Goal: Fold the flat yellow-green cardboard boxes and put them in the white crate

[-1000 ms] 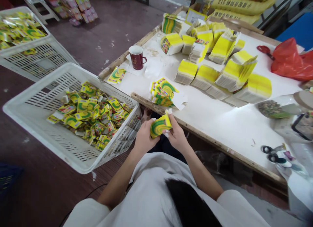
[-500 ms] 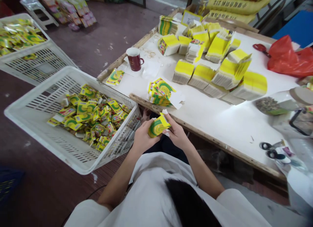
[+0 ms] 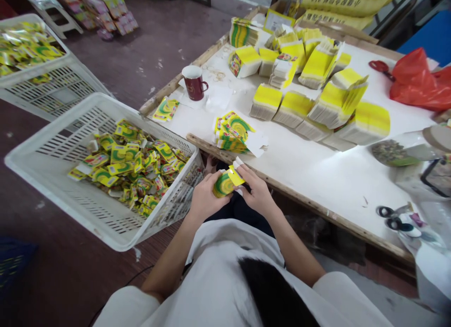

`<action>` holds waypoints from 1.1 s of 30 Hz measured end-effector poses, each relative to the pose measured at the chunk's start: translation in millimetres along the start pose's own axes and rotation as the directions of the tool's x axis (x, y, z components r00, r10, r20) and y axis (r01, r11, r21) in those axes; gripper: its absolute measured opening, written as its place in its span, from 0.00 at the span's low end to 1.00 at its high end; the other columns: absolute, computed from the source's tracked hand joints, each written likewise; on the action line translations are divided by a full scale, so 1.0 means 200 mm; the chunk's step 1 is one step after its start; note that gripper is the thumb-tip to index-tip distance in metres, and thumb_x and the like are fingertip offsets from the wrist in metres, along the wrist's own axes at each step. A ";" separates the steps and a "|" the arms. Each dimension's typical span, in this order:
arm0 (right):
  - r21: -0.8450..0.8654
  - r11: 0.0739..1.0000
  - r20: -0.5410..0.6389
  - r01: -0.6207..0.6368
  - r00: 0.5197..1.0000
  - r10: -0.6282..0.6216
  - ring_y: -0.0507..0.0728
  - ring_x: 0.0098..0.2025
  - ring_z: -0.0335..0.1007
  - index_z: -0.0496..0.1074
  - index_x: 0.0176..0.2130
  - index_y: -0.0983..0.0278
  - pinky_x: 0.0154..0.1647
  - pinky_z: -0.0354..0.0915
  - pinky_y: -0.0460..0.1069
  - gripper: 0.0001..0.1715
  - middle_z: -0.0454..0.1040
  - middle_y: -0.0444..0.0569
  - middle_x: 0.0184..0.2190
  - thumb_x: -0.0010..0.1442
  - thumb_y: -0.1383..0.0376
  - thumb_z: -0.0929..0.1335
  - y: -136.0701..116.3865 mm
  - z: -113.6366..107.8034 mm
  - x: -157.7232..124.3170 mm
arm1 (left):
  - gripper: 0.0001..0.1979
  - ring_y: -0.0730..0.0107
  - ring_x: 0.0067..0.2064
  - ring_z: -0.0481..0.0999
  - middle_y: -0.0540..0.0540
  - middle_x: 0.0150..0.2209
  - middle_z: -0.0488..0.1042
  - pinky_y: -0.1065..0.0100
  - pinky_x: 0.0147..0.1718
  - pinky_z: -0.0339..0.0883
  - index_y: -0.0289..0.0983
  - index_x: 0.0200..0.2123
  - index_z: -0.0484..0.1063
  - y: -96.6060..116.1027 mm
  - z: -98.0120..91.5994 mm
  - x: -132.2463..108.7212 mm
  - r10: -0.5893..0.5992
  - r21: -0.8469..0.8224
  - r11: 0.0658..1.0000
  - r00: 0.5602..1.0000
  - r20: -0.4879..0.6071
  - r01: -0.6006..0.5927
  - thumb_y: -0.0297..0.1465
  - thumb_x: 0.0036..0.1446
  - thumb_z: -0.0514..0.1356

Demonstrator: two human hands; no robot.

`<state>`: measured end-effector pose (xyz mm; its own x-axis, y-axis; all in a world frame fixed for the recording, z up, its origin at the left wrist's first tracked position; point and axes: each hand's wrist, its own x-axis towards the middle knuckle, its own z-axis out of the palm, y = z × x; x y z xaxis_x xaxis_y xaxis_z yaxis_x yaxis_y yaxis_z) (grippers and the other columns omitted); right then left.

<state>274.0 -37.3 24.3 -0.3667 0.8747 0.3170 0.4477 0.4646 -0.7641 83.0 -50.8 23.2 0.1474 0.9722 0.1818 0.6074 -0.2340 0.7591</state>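
My left hand (image 3: 204,198) and my right hand (image 3: 257,193) both grip a small yellow-and-green printed carton (image 3: 225,182) just below the table's near edge. The right fingers pinch its white end flap. A short stack of flat cartons (image 3: 232,132) of the same print lies on the white table (image 3: 317,172) right above my hands. To the left stands a white slotted basket (image 3: 45,158) holding several folded cartons (image 3: 130,162).
Rows of yellow-topped flat carton stacks (image 3: 317,101) fill the table's far side. A dark red mug (image 3: 193,82), a red plastic bag (image 3: 416,82) and scissors (image 3: 398,221) also sit there. A second white basket (image 3: 45,87) stands at far left.
The carton's end has been folded down between my hands; it looks shorter and more closed than a second ago. My hands stay in the same spot.
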 end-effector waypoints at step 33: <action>-0.035 0.999 0.273 0.040 0.962 -0.029 0.63 0.67 0.61 0.70 0.59 0.56 0.62 0.65 0.59 0.24 0.57 0.56 0.69 0.66 0.68 0.64 0.06 -0.06 0.01 | 0.29 0.57 0.47 0.79 0.42 0.46 0.77 0.59 0.47 0.73 0.40 0.53 0.69 -0.01 -0.03 0.00 0.023 -0.049 0.999 0.999 0.037 -0.022 0.34 0.46 0.69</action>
<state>288.5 -29.0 22.6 -0.5880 0.7900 0.1737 0.4609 0.5037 -0.7307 77.0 -49.3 24.6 0.1900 0.9658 0.1765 0.5651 -0.2545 0.7848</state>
